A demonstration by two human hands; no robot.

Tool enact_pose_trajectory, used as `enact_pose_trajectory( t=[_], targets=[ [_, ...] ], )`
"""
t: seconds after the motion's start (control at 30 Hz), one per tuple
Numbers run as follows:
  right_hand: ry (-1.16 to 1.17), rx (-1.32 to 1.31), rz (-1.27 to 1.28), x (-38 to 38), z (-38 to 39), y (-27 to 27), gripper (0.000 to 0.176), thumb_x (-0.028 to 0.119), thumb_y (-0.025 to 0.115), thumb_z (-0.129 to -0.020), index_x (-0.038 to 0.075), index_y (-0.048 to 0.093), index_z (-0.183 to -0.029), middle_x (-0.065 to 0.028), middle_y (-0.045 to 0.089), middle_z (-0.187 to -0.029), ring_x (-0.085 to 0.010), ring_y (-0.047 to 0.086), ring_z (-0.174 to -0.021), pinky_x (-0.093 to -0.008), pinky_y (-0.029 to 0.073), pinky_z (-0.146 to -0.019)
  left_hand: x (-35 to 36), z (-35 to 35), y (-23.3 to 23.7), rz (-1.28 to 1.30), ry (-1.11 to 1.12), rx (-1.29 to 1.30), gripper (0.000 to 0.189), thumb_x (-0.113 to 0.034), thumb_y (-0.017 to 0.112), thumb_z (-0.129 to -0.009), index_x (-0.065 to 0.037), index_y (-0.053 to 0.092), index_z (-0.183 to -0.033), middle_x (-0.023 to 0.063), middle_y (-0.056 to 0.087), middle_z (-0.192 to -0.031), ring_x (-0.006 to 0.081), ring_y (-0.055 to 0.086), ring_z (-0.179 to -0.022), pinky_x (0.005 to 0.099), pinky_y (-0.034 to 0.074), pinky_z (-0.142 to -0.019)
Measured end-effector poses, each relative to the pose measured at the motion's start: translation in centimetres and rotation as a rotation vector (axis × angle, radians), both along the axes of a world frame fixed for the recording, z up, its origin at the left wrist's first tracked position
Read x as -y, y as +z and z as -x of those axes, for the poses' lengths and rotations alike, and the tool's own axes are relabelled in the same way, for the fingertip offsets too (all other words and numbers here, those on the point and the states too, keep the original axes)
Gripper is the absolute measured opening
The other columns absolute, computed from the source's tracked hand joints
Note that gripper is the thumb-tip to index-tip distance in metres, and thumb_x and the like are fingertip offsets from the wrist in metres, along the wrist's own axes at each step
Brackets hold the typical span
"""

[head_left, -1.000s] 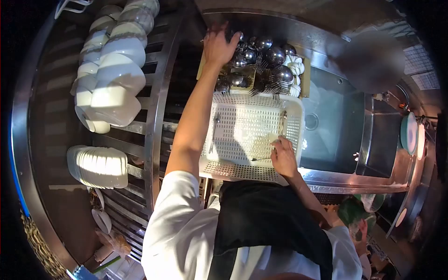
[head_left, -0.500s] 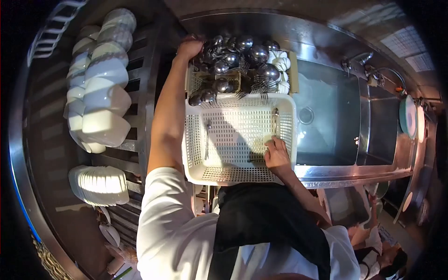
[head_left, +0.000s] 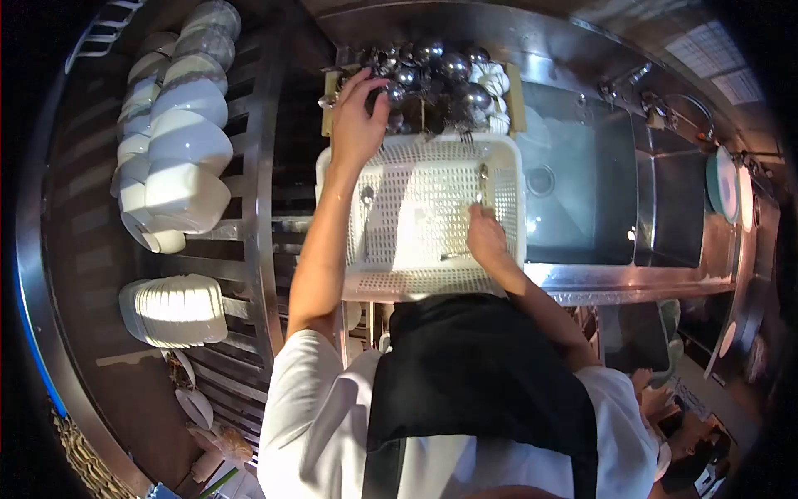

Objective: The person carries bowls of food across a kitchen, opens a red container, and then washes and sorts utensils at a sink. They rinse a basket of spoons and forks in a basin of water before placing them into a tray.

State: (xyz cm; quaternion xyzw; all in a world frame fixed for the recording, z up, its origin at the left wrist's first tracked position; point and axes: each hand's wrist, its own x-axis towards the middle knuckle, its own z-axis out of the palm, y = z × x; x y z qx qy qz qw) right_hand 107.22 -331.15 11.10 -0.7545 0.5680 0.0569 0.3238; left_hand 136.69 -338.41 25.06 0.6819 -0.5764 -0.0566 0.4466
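A white perforated basket [head_left: 332, 274] lies in front of me, with a few pieces of cutlery in it. My right hand [head_left: 489, 237] is inside, near its right wall, fingers closed on something mostly hidden; a small bright tip shows above them. Just beyond it is a spoon [head_left: 484, 172] along that wall. Another spoon [head_left: 366, 195] rests at the left side, and a thin utensil [head_left: 455, 255] near the front. My left hand [head_left: 362, 116] is over the left part of a box of cutlery [head_left: 516, 100], fingers apart and curved. Spoons and forks crowd that box, with white spoons [head_left: 492, 79] at its right.
Stacked white bowls [head_left: 189, 166] and a row of white dishes [head_left: 172, 310] stand on the slatted rack [head_left: 259, 166] at left. On the right are a sink with water [head_left: 582, 200], a second basin [head_left: 673, 208] and taps [head_left: 611, 90]. Another person [head_left: 694, 432] is at lower right.
My left hand has come from the box's far left corner toward me, over the cutlery. My right hand has moved forward along the basket's right side. The whole view has shifted slightly.
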Motion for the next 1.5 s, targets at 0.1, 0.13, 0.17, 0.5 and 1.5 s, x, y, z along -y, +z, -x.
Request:
enact_pose_trajectory(
  t=[0.1,0.13,0.17,0.5,1.5],
  targets=[
    [0.177,0.060,0.168,-0.9,-0.3,-1.9,0.036,0.002,0.051,-0.088,0.004,0.049,-0.124,-0.0286,0.060,-0.112,-0.0475,0.063,-0.101,-0.0554,0.053,-0.084,-5.5,2.7,-2.6,0.079,0.115,-0.033,0.022,-0.010,0.063,-0.089,-0.003,0.071,-0.108,0.0181,0.067,-0.123,0.0377,0.064,-0.112,0.0399,0.050,-0.096],
    [0.168,0.053,0.209,-1.1,-0.6,-1.8,0.032,0.004,0.052,-0.088,0.000,0.049,-0.120,-0.0290,0.062,-0.108,-0.0468,0.064,-0.099,-0.0547,0.053,-0.083,-7.7,4.0,-3.4,0.002,0.183,-0.178,0.021,-0.009,0.063,-0.089,-0.003,0.072,-0.106,0.0185,0.069,-0.115,0.0383,0.067,-0.104,0.0399,0.053,-0.091],
    [0.165,0.051,0.254,-0.9,-1.1,-1.6,0.029,0.005,0.052,-0.089,-0.004,0.050,-0.117,-0.0293,0.063,-0.104,-0.0462,0.064,-0.097,-0.0539,0.053,-0.083,-9.7,5.1,-4.3,-0.071,0.256,-0.320,0.020,-0.008,0.062,-0.089,-0.002,0.072,-0.105,0.0188,0.072,-0.107,0.0389,0.070,-0.096,0.0398,0.055,-0.086],
    [0.214,0.087,0.392,2.4,-3.9,-4.7,0.024,0.012,0.055,-0.087,-0.004,0.064,-0.104,-0.0233,0.069,-0.099,-0.0403,0.067,-0.098,-0.0499,0.056,-0.083,-18.3,4.8,-18.2,-0.580,0.560,0.194,0.020,-0.006,0.060,-0.083,0.002,0.064,-0.101,0.0275,0.067,-0.096,0.0448,0.067,-0.091,0.0507,0.054,-0.081],
    [0.112,0.884,0.412,0.2,-0.5,14.7,0.027,-0.004,0.064,-0.084,0.002,0.069,-0.109,-0.0126,0.066,-0.091,-0.0329,0.062,-0.091,-0.0411,0.051,-0.078,-11.8,14.3,-8.0,-0.062,-0.043,-1.475,0.044,-0.045,0.049,-0.104,-0.003,0.058,-0.116,0.0096,0.068,-0.089,0.0243,0.066,-0.080,0.0362,0.055,-0.073]
  ],
)
